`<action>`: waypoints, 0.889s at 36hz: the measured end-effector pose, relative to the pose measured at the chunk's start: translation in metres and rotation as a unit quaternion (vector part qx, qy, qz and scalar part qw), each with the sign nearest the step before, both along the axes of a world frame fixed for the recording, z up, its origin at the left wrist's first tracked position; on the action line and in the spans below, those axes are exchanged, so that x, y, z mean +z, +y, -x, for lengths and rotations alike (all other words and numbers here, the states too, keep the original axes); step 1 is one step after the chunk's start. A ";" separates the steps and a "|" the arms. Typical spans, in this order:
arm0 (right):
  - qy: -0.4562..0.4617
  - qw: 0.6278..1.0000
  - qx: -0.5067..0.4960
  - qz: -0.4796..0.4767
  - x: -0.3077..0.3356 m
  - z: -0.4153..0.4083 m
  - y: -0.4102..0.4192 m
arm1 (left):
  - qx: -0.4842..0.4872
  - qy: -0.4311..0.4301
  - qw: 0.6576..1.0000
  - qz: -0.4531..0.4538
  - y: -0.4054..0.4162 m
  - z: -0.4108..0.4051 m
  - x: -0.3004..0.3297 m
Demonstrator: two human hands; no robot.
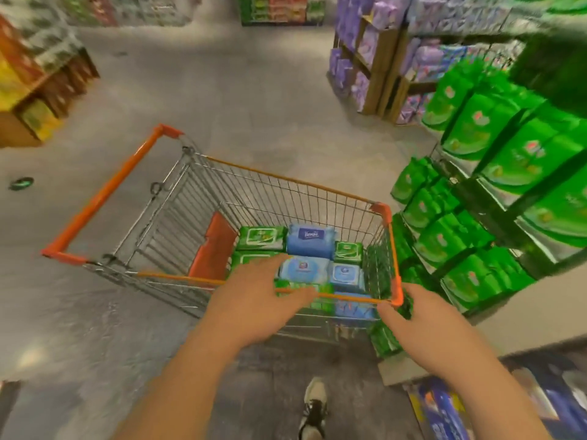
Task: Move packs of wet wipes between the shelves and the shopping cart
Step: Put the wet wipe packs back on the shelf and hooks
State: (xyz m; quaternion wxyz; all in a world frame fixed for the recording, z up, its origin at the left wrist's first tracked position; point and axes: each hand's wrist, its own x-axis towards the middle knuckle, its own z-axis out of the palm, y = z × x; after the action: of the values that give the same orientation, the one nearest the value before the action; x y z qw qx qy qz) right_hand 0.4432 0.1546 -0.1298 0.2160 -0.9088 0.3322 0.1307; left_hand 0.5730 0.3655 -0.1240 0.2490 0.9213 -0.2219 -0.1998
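Grey shop floor, shelves (pixel 495 173) of green packs right of shopping cart (pixel 286 185) holding wet wipes (pixel 309 239); left hand (pixel 254 300) reaching in with relaxed, empty grip, right hand (pixel 416 325) pinching a green pack (pixel 405 308) at the rim, likely next to shelve.

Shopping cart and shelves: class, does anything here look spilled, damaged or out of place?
Nothing stands out. The wet wipe packs lie flat and packed side by side in the shopping cart, none torn or spilled. The green packs on the shelves at right stand in tidy rows. The picture is blurred, so small damage would not show.
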 end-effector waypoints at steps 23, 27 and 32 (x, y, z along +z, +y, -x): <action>0.057 0.985 0.146 -0.073 -0.049 -0.198 -0.062 | 0.133 0.041 0.990 -0.030 -0.034 -0.155 -0.053; 0.080 0.982 0.150 -0.082 -0.054 -0.224 -0.060 | 0.116 0.071 0.989 -0.049 -0.034 -0.186 -0.075; 0.095 0.985 0.120 -0.084 -0.058 -0.255 -0.057 | 0.099 0.120 0.987 -0.032 -0.038 -0.220 -0.093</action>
State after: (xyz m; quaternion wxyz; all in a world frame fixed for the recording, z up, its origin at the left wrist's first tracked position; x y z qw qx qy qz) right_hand 0.6982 0.0981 -0.1879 0.2414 -0.9042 0.2276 0.2689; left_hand 0.7933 0.3273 -0.2166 0.2627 0.9155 -0.0920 -0.2904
